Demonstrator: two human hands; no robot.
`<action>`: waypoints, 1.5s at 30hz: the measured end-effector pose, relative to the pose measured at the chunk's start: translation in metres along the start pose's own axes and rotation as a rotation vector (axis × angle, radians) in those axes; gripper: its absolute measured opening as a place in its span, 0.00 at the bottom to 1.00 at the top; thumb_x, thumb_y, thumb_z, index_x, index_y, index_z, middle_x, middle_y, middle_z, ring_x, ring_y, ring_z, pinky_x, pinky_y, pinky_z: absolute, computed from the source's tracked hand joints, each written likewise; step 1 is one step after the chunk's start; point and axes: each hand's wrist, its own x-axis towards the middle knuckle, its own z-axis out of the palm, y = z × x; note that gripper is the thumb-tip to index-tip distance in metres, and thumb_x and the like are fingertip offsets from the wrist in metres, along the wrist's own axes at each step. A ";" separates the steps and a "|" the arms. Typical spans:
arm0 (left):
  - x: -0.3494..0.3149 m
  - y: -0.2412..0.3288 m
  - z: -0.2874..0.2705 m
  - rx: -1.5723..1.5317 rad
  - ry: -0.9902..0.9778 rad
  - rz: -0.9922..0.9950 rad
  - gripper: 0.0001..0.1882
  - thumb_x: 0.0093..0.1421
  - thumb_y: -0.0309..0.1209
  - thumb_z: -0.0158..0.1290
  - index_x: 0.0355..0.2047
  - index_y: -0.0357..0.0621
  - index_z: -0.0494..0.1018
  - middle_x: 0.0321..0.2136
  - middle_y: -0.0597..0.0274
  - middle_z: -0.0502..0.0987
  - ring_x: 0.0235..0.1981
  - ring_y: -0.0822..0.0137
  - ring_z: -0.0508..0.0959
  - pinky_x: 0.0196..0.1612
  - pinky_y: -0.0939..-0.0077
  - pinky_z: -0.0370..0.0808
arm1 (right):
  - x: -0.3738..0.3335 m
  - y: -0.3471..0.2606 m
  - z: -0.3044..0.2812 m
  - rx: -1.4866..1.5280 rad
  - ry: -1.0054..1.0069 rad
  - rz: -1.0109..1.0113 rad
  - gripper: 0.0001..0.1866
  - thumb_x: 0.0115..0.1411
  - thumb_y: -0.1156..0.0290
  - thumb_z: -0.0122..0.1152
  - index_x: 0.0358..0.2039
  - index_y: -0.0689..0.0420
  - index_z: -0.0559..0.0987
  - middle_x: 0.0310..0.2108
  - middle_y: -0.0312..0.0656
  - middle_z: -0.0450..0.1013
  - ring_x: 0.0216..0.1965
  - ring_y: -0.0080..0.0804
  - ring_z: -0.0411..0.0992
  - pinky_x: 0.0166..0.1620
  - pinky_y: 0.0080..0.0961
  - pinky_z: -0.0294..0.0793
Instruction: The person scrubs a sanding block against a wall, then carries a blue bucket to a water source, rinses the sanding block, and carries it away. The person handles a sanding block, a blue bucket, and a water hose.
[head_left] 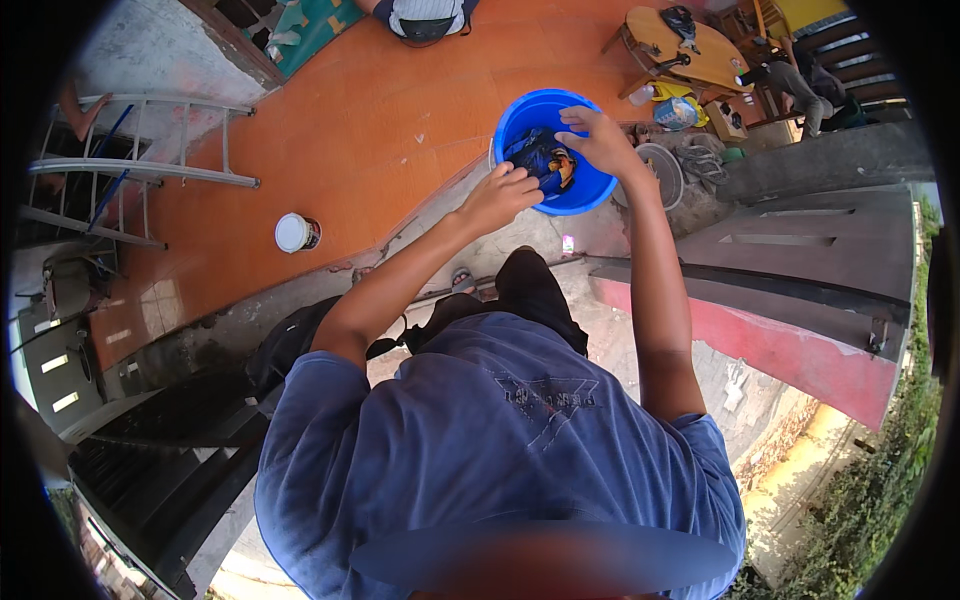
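Note:
A round blue tub (602, 192) stands ahead of me on the step. Crumpled dark plastic (532, 152) lies inside it, with an orange-and-black piece (565, 168) beside it. My left hand (500, 197) is at the near-left rim, its fingers curled together; what they may hold is hidden. Over the right side of the tub reaches my right hand (597, 140), its fingers stretched out and apart, with nothing seen in them.
On the orange tiles (360, 150) stands a white-lidded pail (296, 233). A metal ladder (150, 170) leans in from the left. Behind the tub at right are a round grey lid-like thing (662, 175) and a wooden table (690, 50). A person (425, 20) sits at the far edge.

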 end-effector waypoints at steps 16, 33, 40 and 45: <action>0.040 -0.109 -0.214 0.065 0.175 -0.534 0.16 0.47 0.23 0.57 0.38 0.51 0.80 0.37 0.72 0.79 0.42 0.69 0.75 0.55 0.63 0.60 | 0.246 -0.134 -0.026 0.454 -0.411 -0.416 0.13 0.50 0.76 0.62 0.37 0.67 0.76 0.28 0.47 0.73 0.28 0.41 0.71 0.37 0.31 0.72; -0.028 -0.148 -0.402 0.791 0.528 -0.880 0.06 0.49 0.33 0.59 0.28 0.63 0.80 0.27 0.83 0.78 0.31 0.79 0.76 0.56 0.62 0.56 | 0.430 -0.422 0.053 0.650 -0.626 -1.416 0.15 0.44 0.75 0.70 0.23 0.66 0.70 0.19 0.47 0.67 0.18 0.31 0.63 0.21 0.25 0.56; -0.081 -0.218 -0.470 0.833 0.451 -0.945 0.08 0.47 0.32 0.61 0.30 0.59 0.81 0.29 0.78 0.78 0.34 0.76 0.76 0.60 0.58 0.56 | 0.517 -0.499 0.111 0.334 -0.684 -1.410 0.21 0.36 0.78 0.67 0.36 0.62 0.79 0.30 0.44 0.73 0.30 0.39 0.70 0.37 0.33 0.66; -0.126 -0.281 -0.495 0.650 0.465 -1.164 0.10 0.47 0.29 0.61 0.33 0.54 0.83 0.30 0.74 0.79 0.40 0.70 0.75 0.62 0.57 0.56 | 0.576 -0.513 0.174 0.270 -0.717 -1.245 0.22 0.51 0.77 0.66 0.49 0.58 0.78 0.50 0.45 0.71 0.51 0.45 0.70 0.56 0.40 0.66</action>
